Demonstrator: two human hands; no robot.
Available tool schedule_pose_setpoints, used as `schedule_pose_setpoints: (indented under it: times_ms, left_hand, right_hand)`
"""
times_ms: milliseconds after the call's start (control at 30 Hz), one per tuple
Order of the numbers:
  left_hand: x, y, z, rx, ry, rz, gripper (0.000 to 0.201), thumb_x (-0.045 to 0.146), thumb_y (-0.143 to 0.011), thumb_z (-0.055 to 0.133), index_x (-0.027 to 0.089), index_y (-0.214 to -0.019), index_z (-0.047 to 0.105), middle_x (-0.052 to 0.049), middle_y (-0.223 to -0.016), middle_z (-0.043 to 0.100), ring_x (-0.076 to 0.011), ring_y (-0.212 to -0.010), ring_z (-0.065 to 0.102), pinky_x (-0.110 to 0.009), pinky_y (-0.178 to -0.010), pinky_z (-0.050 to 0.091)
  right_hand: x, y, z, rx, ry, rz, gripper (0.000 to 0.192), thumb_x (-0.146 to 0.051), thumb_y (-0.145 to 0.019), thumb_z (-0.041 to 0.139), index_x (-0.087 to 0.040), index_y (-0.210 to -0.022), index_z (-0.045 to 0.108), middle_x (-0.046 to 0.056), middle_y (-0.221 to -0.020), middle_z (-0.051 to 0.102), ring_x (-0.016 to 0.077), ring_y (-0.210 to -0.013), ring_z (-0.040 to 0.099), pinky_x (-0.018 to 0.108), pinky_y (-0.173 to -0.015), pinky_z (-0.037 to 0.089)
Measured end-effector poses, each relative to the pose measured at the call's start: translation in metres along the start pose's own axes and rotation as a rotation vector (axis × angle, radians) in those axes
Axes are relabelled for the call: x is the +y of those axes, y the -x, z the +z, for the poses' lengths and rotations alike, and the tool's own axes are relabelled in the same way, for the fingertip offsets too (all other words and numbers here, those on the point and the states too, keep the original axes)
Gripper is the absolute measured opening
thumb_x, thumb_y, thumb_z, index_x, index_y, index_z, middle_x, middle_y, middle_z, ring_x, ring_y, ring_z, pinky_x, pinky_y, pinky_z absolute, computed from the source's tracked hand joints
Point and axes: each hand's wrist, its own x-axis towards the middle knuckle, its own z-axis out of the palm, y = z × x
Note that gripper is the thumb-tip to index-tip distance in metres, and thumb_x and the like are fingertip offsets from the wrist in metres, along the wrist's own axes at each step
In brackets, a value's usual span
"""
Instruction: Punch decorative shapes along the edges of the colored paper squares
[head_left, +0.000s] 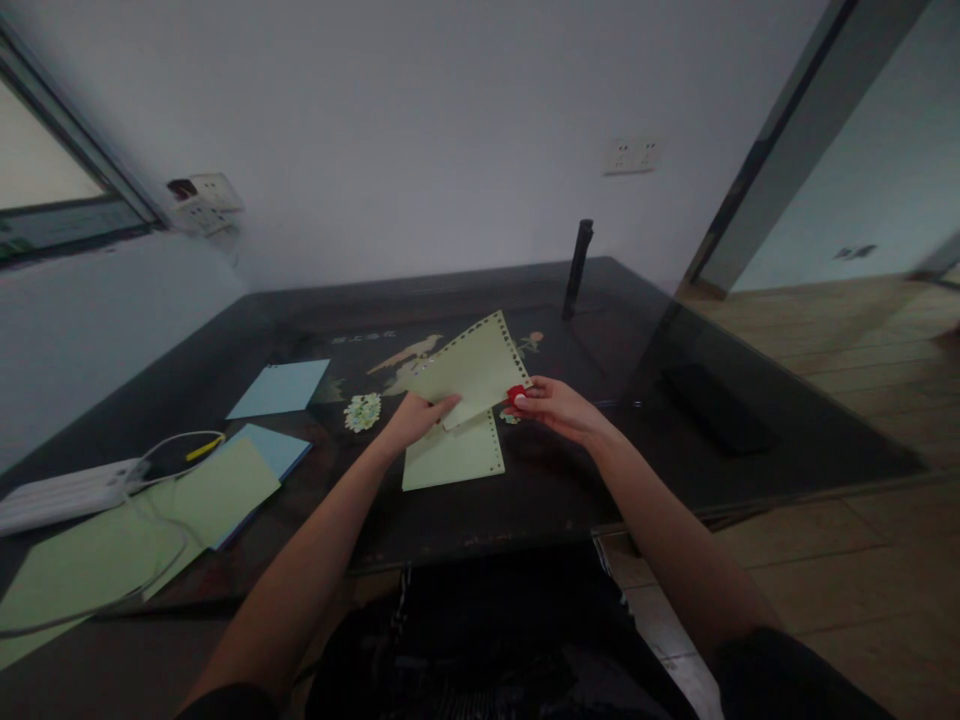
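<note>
A dark glossy tabletop fills a corner between a pale wall and a glass partition, its near edge just above the person's lap. The left hand pinches the lower corner of a pale green sheet with punched holes along its edges, holding it tilted above a second punched green sheet lying flat; the right hand is closed on a small red hole punch at the held sheet's right edge. My guess is the thin paper could buckle or slide in that light pinch, setting a hole off the row, and the white paper dots beside the left hand could scatter under a sweeping wrist. To the left, a white cable and power strip lie across more green and blue sheets, an easy snag. To the right the surface offers open room, apart from a black upright post well behind.
</note>
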Motion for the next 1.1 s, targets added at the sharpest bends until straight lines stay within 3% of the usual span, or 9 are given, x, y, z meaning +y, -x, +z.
schedule_pose_setpoints:
  times_ms: [400,600,867,1100]
  left_hand:
    - [0.005,0.000,-0.002,0.006,-0.001,0.008,0.030,0.043,-0.076,0.059,0.014,-0.082,0.065,-0.003,-0.068,0.065,-0.0137,-0.057,0.055,-0.026,-0.054,0.045]
    - [-0.001,-0.003,-0.002,0.006,0.062,0.018,0.034,0.044,-0.076,0.058,0.013,-0.087,0.066,-0.005,-0.075,0.068,-0.0171,-0.068,0.060,-0.027,-0.060,0.047]
    - [0.006,-0.003,0.000,0.060,0.122,0.092,0.033,0.037,-0.077,0.057,0.017,-0.101,0.066,-0.007,-0.103,0.070,-0.0198,-0.096,0.062,-0.032,-0.084,0.049]
    - [0.004,-0.002,0.010,0.138,0.150,0.095,0.033,0.038,-0.078,0.057,0.016,-0.100,0.067,-0.007,-0.107,0.069,-0.0207,-0.105,0.060,-0.034,-0.095,0.044]
  right_hand:
    - [-0.010,0.010,0.006,-0.158,0.061,0.053,0.031,-0.026,-0.070,0.075,-0.017,-0.091,0.054,0.008,-0.090,0.069,0.0161,-0.078,0.068,0.026,-0.068,0.055]
    - [-0.007,0.007,0.003,-0.098,0.066,0.048,0.035,-0.026,-0.070,0.075,-0.016,-0.096,0.053,0.010,-0.092,0.069,0.0171,-0.080,0.069,0.027,-0.070,0.056]
    - [-0.006,0.005,0.003,-0.094,0.082,0.045,0.031,-0.023,-0.067,0.076,-0.015,-0.093,0.059,0.009,-0.091,0.069,0.0169,-0.082,0.069,0.030,-0.079,0.056]
    - [-0.003,0.003,0.009,-0.010,-0.010,-0.052,0.032,-0.025,-0.064,0.079,-0.017,-0.089,0.061,0.005,-0.089,0.069,0.0188,-0.086,0.068,0.034,-0.086,0.054]
